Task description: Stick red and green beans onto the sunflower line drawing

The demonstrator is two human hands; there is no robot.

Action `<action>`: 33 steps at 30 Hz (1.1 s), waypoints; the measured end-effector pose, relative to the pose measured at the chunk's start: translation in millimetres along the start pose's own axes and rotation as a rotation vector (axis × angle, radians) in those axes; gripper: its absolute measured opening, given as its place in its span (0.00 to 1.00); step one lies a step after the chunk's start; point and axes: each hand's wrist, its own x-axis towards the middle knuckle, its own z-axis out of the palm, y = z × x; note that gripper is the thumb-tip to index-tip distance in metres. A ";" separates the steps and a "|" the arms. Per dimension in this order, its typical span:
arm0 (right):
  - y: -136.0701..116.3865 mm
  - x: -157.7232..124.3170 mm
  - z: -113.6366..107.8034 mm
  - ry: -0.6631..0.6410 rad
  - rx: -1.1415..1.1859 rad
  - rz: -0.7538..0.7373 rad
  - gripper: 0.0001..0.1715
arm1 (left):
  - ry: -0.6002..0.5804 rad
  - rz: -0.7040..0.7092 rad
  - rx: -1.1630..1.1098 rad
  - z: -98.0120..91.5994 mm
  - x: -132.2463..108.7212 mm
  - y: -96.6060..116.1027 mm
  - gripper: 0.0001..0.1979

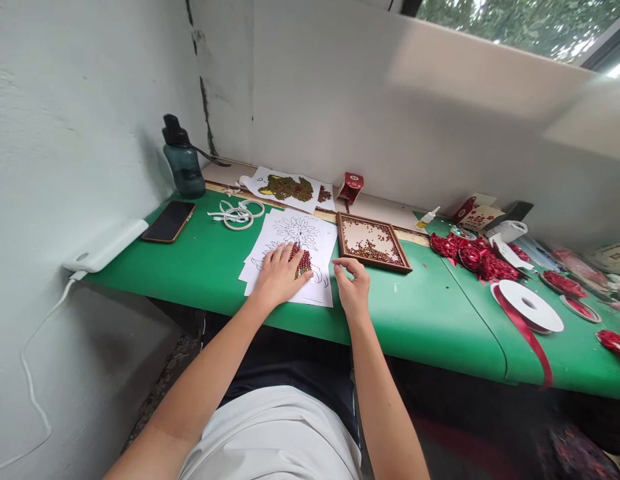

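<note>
Green-covered surface [200,267] is carrying a white paper flower drawing [295,257], which the left hand [280,275] is pinning flat with released fingers while the right hand [354,283] is hovering beside it, fingers loosely curled, holding nothing visible.

Matt paper sheet [295,257], wooden-framed tray [373,242], glossy red ribbon [527,330], smooth green tabletop [430,313].

Bare green surface [430,313] lies open right of the right hand [354,288], hemmed by the wooden tray [373,243] behind and ribbon spool [530,305] farther right.
</note>
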 end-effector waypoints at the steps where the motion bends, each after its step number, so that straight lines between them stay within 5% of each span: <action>1: -0.3 -0.1 -0.2 -0.002 -0.001 0.001 0.11 | 0.001 -0.001 -0.002 0.0 0.0 0.0 0.38; 33: 2.0 0.3 0.0 -0.010 0.006 0.001 0.11 | -0.006 -0.015 -0.026 -0.6 0.4 0.2 0.38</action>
